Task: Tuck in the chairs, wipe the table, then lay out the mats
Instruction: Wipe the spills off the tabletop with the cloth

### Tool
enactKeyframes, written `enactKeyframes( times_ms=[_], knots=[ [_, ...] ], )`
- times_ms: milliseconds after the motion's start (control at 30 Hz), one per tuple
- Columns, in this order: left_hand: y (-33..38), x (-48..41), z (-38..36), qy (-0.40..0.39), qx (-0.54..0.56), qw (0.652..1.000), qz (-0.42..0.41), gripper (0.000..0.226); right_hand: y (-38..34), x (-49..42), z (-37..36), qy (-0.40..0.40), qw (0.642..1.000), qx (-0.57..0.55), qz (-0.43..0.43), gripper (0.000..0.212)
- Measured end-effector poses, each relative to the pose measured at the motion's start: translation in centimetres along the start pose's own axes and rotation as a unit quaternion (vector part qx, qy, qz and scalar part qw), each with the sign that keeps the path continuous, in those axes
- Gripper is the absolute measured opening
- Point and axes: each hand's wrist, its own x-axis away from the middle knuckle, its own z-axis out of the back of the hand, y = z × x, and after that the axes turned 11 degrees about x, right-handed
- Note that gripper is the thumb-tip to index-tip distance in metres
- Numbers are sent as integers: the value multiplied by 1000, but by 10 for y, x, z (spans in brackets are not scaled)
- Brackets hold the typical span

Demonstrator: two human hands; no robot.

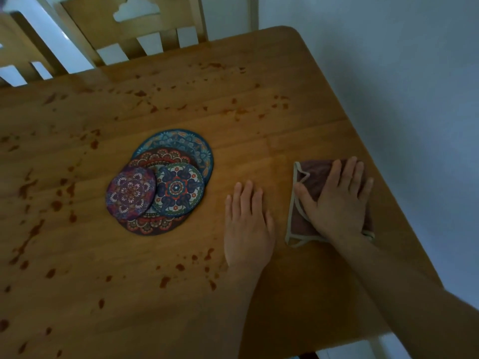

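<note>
Right hand (337, 203) is lying flat on the folded cloth (316, 174), fingers (348, 174) straight and spread. They're pressing it down, not curling round it. Cloth is sitting near the right edge of the table (272, 104).

Left hand (247, 229) is resting palm-down on bare wood just left of the cloth, fingers (246, 195) straight, holding nothing.

Stack of round patterned mats (160, 182) is lying left of the left fingers, near but apart: four overlapping discs.

Red-brown spatter (26, 187) is showing on the wood beyond and left of the mats, and some near the left wrist.

Chair (134, 32) is standing beyond both sets of fingers, its back right at the far table edge. Second chair (20, 47) is standing further left.
</note>
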Motion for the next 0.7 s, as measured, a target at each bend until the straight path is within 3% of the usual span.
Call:
enactKeyframes(
  times_ms=[233, 400, 567, 700],
  knots=[
    [-1, -4, 0, 7, 17, 1000, 6, 49, -68, -88, 6, 6, 997, 12, 82, 81],
    [0, -4, 6, 37, 104, 994, 22, 56, -87, -81, 5, 3, 964, 23, 265, 75],
    [0, -2, 13, 78, 176, 980, 48, 60, -61, -29, 6, -2, 908, 26, 418, 67],
    [1, 1, 14, 58, 182, 980, 59, 63, 8, 20, 2, -32, 872, 18, 489, 62]
  ],
)
